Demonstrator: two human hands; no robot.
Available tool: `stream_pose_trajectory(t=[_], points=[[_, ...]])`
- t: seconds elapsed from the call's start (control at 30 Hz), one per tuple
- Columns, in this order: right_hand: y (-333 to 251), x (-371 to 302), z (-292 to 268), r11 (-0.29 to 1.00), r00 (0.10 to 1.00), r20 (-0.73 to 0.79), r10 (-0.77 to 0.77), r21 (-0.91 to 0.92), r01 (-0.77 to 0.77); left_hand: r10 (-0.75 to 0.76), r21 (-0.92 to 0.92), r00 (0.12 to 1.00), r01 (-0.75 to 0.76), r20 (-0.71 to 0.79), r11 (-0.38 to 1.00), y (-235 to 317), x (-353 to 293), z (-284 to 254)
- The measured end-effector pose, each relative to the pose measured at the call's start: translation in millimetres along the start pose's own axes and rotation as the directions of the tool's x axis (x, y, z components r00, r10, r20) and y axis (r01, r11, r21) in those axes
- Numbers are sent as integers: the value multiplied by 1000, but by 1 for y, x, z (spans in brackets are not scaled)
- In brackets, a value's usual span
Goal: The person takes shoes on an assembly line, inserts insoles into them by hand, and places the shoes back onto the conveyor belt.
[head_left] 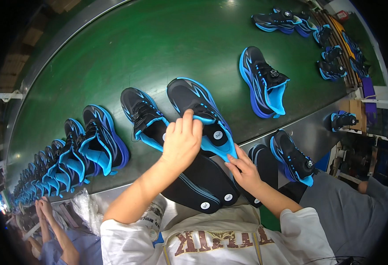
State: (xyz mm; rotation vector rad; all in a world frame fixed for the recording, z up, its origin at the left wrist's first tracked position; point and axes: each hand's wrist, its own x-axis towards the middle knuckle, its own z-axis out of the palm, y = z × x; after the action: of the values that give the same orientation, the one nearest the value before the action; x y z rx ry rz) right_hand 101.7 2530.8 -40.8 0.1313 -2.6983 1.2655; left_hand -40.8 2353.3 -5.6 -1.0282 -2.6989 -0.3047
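Note:
A black sneaker (187,90) with a bright blue lining and sole edge lies on the green surface, toe pointing away from me. My left hand (183,137) is closed at its tongue and collar, fingers bent over the opening. At the heel, my right hand (244,172) pinches the blue collar between thumb and fingers. Inside the shoe shows an insole (215,134) with a round white sticker. Left of it stands a matching sneaker (134,99), partly hidden by my left hand, also with a sticker inside. Black insoles (198,179) with round white stickers lie between my forearms.
A long row of similar sneakers (99,128) runs along the left of the green conveyor belt (158,39). One sneaker (260,84) stands to the right, another (289,154) on the metal edge. More shoes sit on a far-right rack. Other people's hands (44,210) show at lower left.

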Motion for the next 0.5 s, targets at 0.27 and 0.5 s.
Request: stream_pose_trajectory(t=[0.27, 0.5], points=[[-37, 61, 26, 984, 999, 5, -50, -172, 51, -22, -202, 1000, 21, -1, 979, -80, 51, -9], [-86, -30, 23, 937, 922, 354, -157, -241, 252, -583, -958, 760, 213, 286, -193, -89, 48, -107]])
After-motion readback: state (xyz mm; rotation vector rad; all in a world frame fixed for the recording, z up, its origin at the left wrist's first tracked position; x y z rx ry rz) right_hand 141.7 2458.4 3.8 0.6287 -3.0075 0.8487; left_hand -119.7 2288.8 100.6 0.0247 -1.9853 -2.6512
